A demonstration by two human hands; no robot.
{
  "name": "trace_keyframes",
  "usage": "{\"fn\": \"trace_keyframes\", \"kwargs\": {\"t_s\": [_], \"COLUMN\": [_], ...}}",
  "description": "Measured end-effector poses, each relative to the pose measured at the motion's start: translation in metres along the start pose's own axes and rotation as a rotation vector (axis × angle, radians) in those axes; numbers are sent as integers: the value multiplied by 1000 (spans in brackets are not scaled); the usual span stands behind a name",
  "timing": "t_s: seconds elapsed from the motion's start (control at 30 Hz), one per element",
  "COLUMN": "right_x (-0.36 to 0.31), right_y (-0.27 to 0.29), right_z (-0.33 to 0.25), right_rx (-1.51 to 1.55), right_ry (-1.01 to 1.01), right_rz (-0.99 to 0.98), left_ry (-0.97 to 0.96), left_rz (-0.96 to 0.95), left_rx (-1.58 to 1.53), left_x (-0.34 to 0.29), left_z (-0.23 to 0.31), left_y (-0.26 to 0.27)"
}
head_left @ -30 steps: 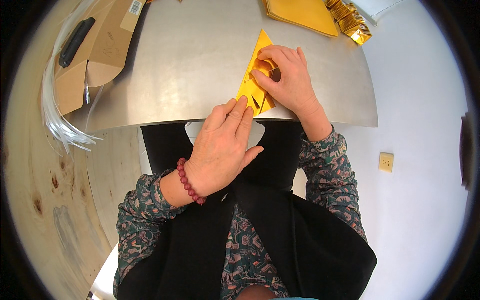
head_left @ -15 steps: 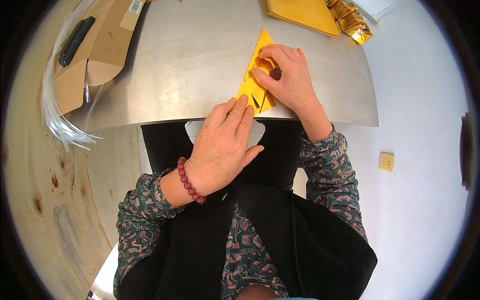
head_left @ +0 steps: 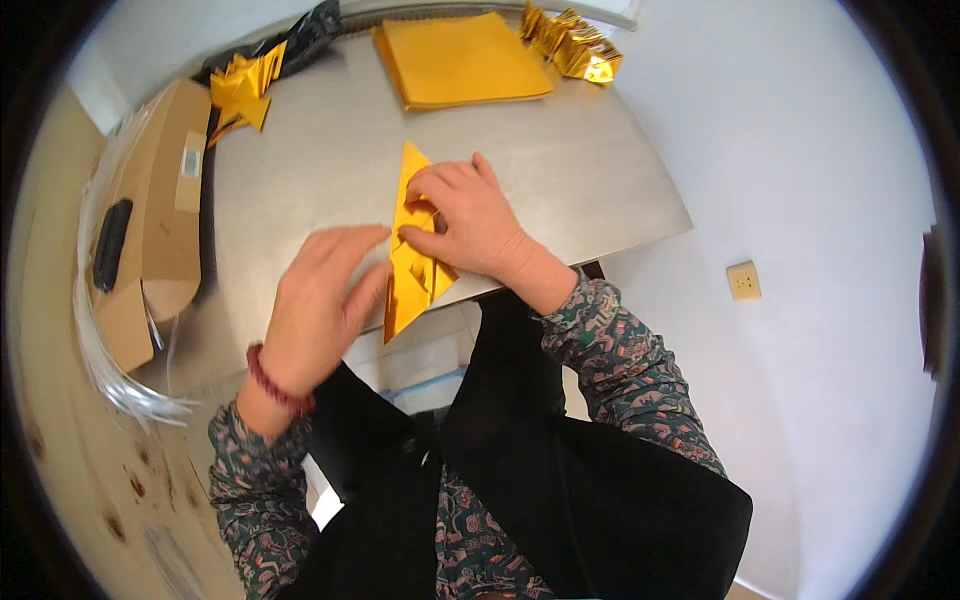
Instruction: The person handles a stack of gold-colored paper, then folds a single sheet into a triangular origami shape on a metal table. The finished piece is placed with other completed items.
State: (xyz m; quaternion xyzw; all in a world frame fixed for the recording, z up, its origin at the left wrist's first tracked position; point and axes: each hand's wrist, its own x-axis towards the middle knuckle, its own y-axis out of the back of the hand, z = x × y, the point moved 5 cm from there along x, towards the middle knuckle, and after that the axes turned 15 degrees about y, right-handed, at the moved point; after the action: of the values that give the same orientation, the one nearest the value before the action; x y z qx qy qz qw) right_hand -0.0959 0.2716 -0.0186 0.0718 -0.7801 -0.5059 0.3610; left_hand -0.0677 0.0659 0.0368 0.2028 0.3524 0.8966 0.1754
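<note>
A shiny gold sheet of paper [head_left: 410, 285], folded into a long pointed triangle, lies at the table's near edge with its lower tip sticking out over it. My right hand [head_left: 468, 222] bends over its right side, thumb and fingers closing on a raised fold. What exactly sits between those fingertips is partly hidden. My left hand [head_left: 322, 290], slightly blurred, is at the paper's left edge. Its fingers reach forward and the thumb stands apart, with nothing seen in its grasp.
A stack of gold paper sheets [head_left: 465, 62] lies at the far side of the metal table [head_left: 290, 190]. Pleated gold pieces [head_left: 575, 45] sit right of it. More folded gold paper [head_left: 243, 88] is at the far left, near a cardboard box [head_left: 165, 215] and clear plastic strands [head_left: 115, 375].
My left hand has lifted off the paper's lower end and moved to its left edge. My right hand stays at the fold. The view has shifted, showing more of the table's far side.
</note>
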Motion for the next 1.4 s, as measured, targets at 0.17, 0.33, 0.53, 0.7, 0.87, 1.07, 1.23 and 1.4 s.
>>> {"fn": "trace_keyframes", "kwargs": {"t_s": [0.17,0.33,0.53,0.7,0.87,1.07,1.23,1.4], "right_x": [-1,-2,-2,-8,-11,-13,-20,-27], "right_y": [0,-1,3,3,3,9,13,13], "right_z": [2,1,-5,-10,-13,-20,-25,-32], "right_rx": [10,13,32,43,33,49,26,-48], "right_ry": [-28,-21,-14,-4,5,23,60,62], "right_rz": [-39,-52,-57,-59,-102,-182,-198,-183], "left_ry": [-229,-316,-321,-263,-238,-209,-164,-117], "left_rz": [-123,-265,-336,-416,-436,-419,-427,-454], "left_rx": [148,187,225,171,222,231,274,336], "left_x": [66,79,89,102,104,100,97,97], "left_z": [-26,-38,-45,-47,-47,-44,-38,-42], "left_y": [-34,-36,-31,-28,-30,-28,-28,-30]}}
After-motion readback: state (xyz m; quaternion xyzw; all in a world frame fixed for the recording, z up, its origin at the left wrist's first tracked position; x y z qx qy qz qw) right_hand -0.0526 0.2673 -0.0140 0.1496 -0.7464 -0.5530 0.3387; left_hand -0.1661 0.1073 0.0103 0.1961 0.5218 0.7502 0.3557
